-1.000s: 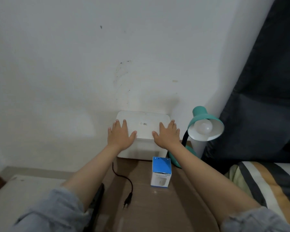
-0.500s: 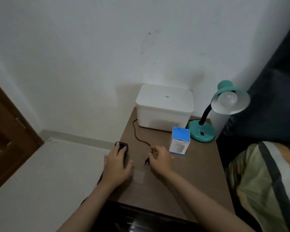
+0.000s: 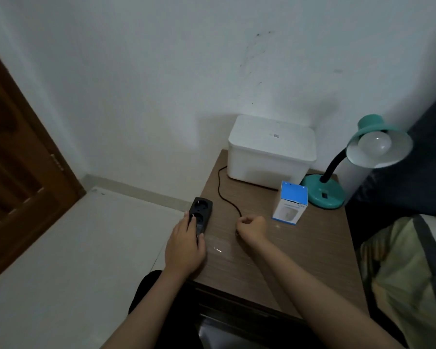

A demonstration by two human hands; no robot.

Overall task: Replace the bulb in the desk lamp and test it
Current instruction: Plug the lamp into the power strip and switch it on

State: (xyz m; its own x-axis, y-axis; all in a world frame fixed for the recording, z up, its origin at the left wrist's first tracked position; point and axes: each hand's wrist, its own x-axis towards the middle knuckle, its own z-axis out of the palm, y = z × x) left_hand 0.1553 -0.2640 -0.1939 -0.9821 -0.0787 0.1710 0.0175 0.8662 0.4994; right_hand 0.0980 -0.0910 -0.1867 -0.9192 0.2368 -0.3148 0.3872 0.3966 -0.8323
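- Beside the left hand, which rests flat on the power strip, the right hand pinches the lamp's plug end.
- Past that pinch, the cord runs limp; judged light, hold the plug body.
- Further right, the bulb sits in the desk lamp: likely fragile glass.

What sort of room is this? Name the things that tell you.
Probably a bedroom: a bedside table with a teal desk lamp stands beside striped bedding, near a wooden door.
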